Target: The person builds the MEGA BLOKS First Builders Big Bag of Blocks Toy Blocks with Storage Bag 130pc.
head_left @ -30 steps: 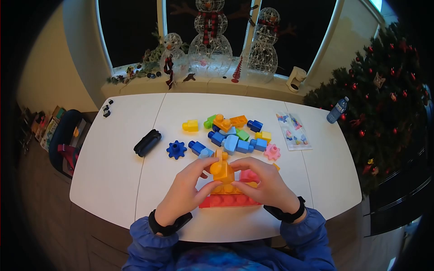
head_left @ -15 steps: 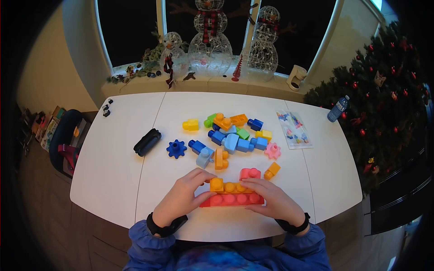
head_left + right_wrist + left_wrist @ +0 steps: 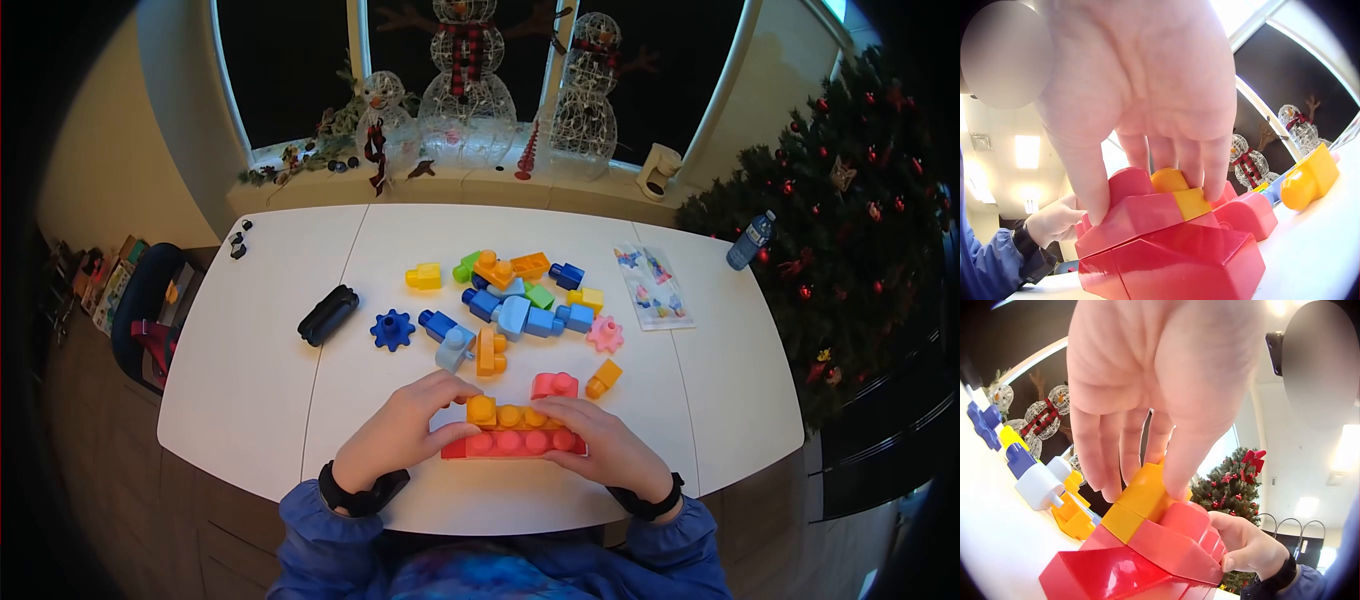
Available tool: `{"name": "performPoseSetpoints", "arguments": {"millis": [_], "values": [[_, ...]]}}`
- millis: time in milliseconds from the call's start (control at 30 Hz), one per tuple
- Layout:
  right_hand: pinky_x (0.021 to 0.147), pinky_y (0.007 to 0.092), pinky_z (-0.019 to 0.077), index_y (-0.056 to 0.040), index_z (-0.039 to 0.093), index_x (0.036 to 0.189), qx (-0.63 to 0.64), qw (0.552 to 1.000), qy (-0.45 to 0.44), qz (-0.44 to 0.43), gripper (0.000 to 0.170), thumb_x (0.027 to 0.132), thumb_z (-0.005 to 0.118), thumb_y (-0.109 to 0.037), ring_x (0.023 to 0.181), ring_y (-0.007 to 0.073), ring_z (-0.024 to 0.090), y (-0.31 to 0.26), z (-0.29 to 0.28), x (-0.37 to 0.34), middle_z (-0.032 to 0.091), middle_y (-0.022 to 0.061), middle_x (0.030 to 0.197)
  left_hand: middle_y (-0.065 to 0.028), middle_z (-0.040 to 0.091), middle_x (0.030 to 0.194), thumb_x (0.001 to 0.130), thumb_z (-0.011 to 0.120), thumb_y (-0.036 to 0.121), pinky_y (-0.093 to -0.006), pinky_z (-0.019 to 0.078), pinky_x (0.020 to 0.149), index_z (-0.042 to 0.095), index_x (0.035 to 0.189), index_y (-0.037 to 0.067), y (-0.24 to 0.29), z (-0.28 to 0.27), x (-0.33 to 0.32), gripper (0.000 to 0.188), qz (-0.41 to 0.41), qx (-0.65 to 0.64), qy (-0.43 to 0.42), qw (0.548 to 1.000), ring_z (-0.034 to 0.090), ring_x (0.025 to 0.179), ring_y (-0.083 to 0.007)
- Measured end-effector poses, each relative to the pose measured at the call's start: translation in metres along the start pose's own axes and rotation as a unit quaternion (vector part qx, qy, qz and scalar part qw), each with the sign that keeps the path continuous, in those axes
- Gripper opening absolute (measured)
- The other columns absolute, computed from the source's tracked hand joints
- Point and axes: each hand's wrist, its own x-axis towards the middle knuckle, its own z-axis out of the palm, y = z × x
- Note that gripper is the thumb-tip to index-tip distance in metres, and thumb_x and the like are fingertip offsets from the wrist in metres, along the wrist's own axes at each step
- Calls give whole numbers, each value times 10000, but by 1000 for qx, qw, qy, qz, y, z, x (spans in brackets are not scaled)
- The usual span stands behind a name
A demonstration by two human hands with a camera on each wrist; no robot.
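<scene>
In front of the person lies a block build with a red and pink row (image 3: 510,446) along the near side and a lower orange row (image 3: 520,415) behind it. At its left end stands a small orange block (image 3: 481,410), higher than the knobs beside it. My left hand (image 3: 402,428) pinches that block between thumb and fingers. The right hand (image 3: 618,447) grips the build's right end, its thumb (image 3: 1088,187) on the pink front and the fingers over the far side. A loose pink block (image 3: 554,385) lies just behind the build.
Beyond the hands is a pile of loose blue, green, yellow and orange blocks (image 3: 512,315). A blue gear (image 3: 392,329) and a black case (image 3: 328,315) lie left of it. To the right are a pink gear (image 3: 605,334), a picture sheet (image 3: 655,288) and a water bottle (image 3: 750,241).
A second ago both hands held the orange block raised over the build. It came down onto the left end, and the right hand moved to the right end. The last half second shows little movement.
</scene>
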Motion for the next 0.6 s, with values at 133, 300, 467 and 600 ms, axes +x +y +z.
{"name": "performPoseSetpoints", "arguments": {"millis": [133,300,467,600], "values": [[1064,428,514,-73,572,1442,-1,1000,8,-13,617,884,818,-164,1283,365,602,1,0,-1,623,165,1399,-149,700,1119,960,745,171,-392,558,915,670,1218,24,-15,-15,33,306,45,46,17,998,684,1022,-345],[1075,433,503,-71,571,1439,5,1000,2,-6,602,893,808,-164,1280,372,599,0,-1,1,624,173,1389,-116,681,1217,871,828,334,-449,487,962,660,1261,51,-46,1,76,510,48,274,-44,959,619,1178,-318],[1075,418,509,-85,575,1450,1,1000,4,-9,622,884,823,-153,1277,355,610,1,-1,0,632,146,1405,-101,668,1234,797,869,376,-467,464,974,662,1260,68,-55,15,92,593,30,353,-88,931,604,1207,-295],[1076,419,507,-86,574,1450,-4,1000,4,-15,627,881,827,-157,1280,354,608,3,0,2,630,144,1407,-104,674,1223,765,888,378,-451,463,963,665,1261,70,-56,13,96,625,14,357,-102,929,608,1183,-297]]}}
